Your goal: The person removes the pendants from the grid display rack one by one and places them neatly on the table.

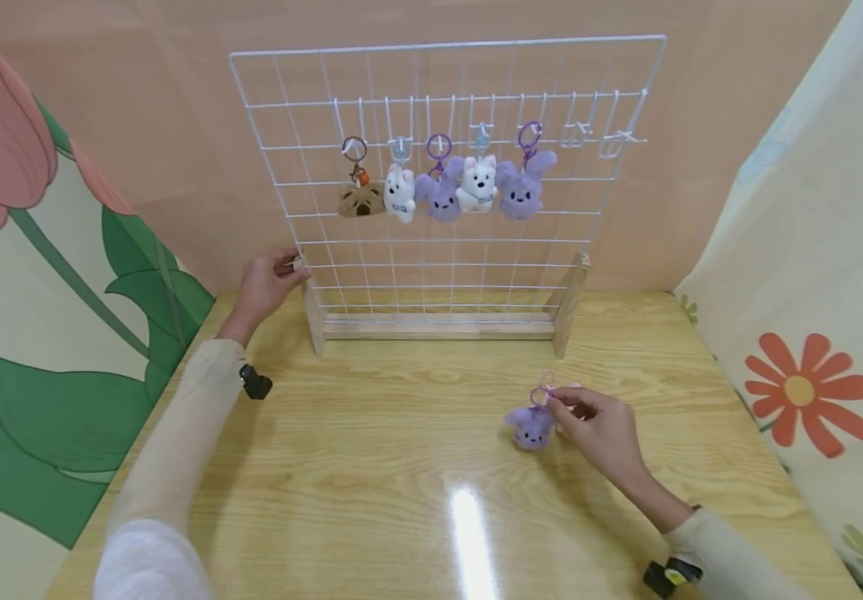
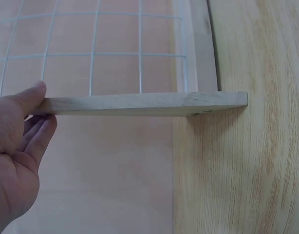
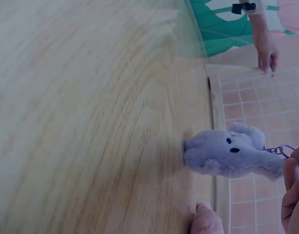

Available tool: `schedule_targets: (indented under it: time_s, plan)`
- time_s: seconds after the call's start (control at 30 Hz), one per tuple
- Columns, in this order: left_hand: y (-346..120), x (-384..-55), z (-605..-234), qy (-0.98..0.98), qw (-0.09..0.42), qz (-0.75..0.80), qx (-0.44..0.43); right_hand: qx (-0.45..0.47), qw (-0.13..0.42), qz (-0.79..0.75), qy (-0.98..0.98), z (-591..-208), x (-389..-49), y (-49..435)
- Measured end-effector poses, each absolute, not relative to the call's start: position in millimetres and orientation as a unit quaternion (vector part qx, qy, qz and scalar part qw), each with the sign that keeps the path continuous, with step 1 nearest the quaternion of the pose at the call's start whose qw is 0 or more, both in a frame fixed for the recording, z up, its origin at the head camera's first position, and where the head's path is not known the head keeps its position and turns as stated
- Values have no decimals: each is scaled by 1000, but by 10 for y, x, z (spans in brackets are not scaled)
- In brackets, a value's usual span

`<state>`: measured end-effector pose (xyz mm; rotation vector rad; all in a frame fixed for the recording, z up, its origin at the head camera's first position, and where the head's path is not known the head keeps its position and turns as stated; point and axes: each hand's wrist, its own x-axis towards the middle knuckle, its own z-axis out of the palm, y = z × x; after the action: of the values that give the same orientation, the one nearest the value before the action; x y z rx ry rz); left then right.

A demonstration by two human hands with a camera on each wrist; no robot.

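My right hand (image 1: 600, 429) pinches the purple ring of a purple plush keychain (image 1: 531, 429) low over the front right of the table. In the right wrist view the purple plush (image 3: 227, 151) has a small dark-eyed face, and fingers (image 3: 291, 195) hold its ring at the right edge. Something pink and fluffy (image 3: 207, 222) lies close by, mostly cut off or behind the hand. With thumb and fingers, my left hand (image 1: 265, 283) grips the top of the left wooden post (image 1: 314, 312) of a white wire grid rack (image 1: 446, 46). The left wrist view shows this post (image 2: 140, 102) between thumb and fingers.
On the rack's hooks hang a brown plush keychain (image 1: 361, 202), white plush ones (image 1: 479, 183) and purple ones (image 1: 523, 193). More hooks (image 1: 615, 143) stick out at the right. The rack stands at the back of the wooden table (image 1: 371, 450), before a peach backdrop (image 1: 731, 150).
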<state>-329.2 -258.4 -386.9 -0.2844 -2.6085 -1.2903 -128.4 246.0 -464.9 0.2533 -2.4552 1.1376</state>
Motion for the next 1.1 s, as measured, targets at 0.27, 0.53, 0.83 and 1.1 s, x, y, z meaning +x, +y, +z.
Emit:
schedule_targets:
  time_s: [0.27,0.53,0.83,1.1]
  plan:
    - [-2569,-3271,-3864,-884,108,-444,-97,94,200,411,-884,-4690,-1422,2485]
    - [-2569,-3250,-3848,-885,107,-443,-98,88,187,405,-891,-4716,-1583,2484]
    - [-2569,-3273,-3856,-885,104,-444,-98,71,168,407,-895,-4810,-1656,2492]
    - [-2576,-3274,-3859,-883,102,-448,-95,59,141,410,-899,-4880,-1728,2495]
